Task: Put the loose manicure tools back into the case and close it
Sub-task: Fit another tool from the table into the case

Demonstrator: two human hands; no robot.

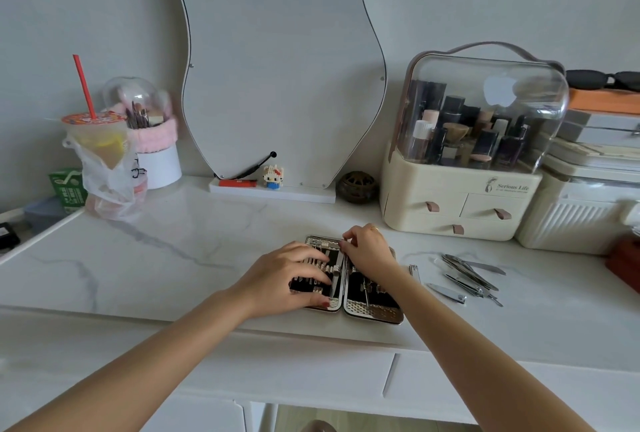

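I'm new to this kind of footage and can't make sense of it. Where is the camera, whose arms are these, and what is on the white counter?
There is no machine here. One wide-angle camera is worn on a person's head and looks forward and down, so the two bare arms are the wearer's own. On the white marble counter lies an open silver manicure case with a black lining. The left hand rests with spread fingers on the case's left half. The right hand pinches something small at the case's top edge; what it is cannot be made out. To the right of the case lie loose steel manicure tools, not yet put away. Behind stand a wavy mirror and a cream cosmetics organiser with a clear lid.
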